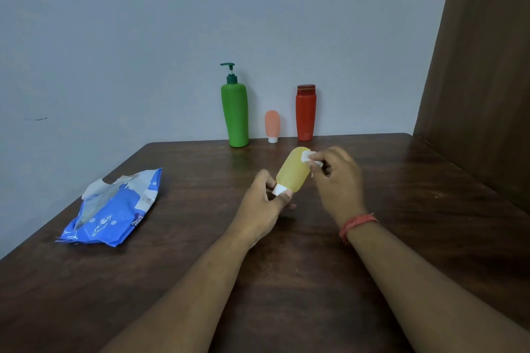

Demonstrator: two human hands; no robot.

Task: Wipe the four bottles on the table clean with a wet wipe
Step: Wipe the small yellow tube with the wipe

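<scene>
My left hand (265, 203) pinches the white cap end of a small yellow bottle (292, 170), held tilted above the table with its rounded end pointing away. My right hand (335, 178) pinches a small white wet wipe (308, 157) against the bottle's upper right side. Against the wall stand a tall green pump bottle (235, 114), a small pink bottle (272, 125) on its white cap, and a red bottle (305, 113).
A blue wet-wipe pack (114, 209) lies open on the left of the dark wooden table (430, 209). A brown panel (487, 66) rises at the right. The grey wall runs directly behind the bottles.
</scene>
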